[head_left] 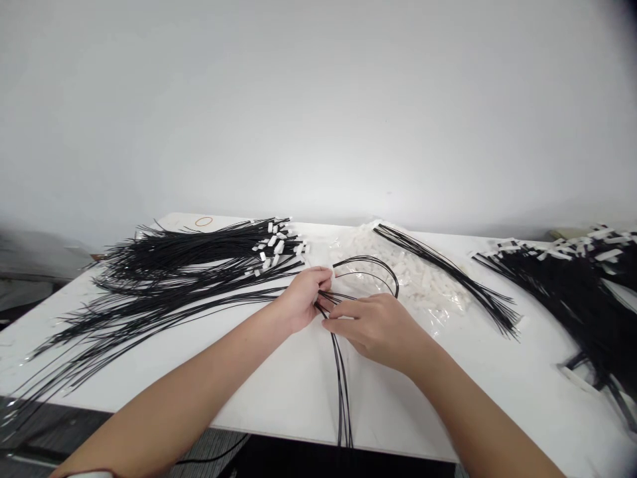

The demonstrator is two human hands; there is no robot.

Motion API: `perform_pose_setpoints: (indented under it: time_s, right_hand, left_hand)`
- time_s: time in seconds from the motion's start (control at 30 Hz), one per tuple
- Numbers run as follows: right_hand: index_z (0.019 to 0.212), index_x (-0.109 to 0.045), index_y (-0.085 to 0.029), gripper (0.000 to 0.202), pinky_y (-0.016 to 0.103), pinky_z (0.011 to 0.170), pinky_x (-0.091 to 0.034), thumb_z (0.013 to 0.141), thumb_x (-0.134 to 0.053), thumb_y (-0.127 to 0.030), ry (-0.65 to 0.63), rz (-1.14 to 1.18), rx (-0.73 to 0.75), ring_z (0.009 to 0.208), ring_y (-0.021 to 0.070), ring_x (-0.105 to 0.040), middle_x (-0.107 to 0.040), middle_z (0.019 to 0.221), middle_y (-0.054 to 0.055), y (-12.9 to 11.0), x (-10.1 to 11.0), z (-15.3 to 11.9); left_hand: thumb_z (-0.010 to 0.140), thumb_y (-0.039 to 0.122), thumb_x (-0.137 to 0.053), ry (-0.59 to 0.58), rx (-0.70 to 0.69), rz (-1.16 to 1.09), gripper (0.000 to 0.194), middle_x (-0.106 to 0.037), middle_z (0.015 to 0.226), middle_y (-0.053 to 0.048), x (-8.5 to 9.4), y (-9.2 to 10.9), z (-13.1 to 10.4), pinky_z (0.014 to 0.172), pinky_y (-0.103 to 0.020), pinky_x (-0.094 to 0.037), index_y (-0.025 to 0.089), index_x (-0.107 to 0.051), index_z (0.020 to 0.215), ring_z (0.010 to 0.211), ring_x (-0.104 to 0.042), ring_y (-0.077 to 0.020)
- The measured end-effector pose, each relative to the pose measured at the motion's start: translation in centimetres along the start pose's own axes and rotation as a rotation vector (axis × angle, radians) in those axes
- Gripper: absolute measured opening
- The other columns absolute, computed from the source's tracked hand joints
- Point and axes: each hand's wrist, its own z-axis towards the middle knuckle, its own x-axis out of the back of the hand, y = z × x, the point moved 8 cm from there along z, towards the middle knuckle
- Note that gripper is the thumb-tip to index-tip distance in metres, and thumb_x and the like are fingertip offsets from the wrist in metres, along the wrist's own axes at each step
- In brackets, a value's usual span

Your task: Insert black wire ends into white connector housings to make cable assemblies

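Note:
Near the middle of the table, my left hand is closed around a bundle of thin black wires near a small white piece. My right hand is beside it on the right, its thumb and fingers pinched on some of the same wires. Part of the bundle loops up and over to the right behind my right hand, while several strands hang down over the table's front edge. Fingertips hide the exact place where the wires meet the white piece.
A large pile of black wires with white connectors lies left. Behind my hands sits a clear bag of white connectors, with a wire bundle across it. More black wires lie on the white table at right.

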Motion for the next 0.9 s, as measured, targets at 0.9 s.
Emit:
perform_pose_setpoints:
  time_s: [0.9]
  right_hand:
    - [0.077, -0.057, -0.020, 0.023, 0.022, 0.048, -0.017, 0.075, -0.043, -0.001, 0.039, -0.040, 0.015, 0.053, 0.0043, -0.037, -0.051, 0.062, -0.005, 0.07, 0.25, 0.09]
  left_hand:
    - [0.069, 0.016, -0.056, 0.016, 0.028, -0.102, 0.015, -0.035, 0.053, 0.005, 0.44, 0.03, 0.33, 0.037, -0.015, -0.023, 0.015, -0.041, 0.067, 0.041, -0.030, -0.0034]
